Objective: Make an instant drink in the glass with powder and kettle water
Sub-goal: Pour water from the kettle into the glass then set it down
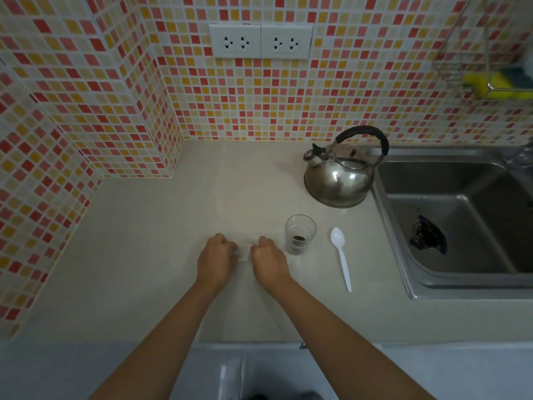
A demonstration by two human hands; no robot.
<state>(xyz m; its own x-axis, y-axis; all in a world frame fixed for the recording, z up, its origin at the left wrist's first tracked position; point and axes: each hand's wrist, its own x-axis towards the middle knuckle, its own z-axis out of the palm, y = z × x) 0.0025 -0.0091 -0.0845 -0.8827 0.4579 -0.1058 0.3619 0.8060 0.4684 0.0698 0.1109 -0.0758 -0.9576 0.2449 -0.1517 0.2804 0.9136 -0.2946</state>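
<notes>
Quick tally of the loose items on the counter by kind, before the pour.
Kettle: 1
Glass with dark powder in it: 1
White plastic spoon: 1
Clear wrapper, pinched between left hand and right hand: 1
Total: 4

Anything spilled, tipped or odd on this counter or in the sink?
Nothing spilled or tipped. The glass stands upright with dark powder at its bottom, the kettle and white spoon sit tidily on the counter. One oddity: a dark blue-black clump lies over the sink drain; what it is cannot be told.
</notes>
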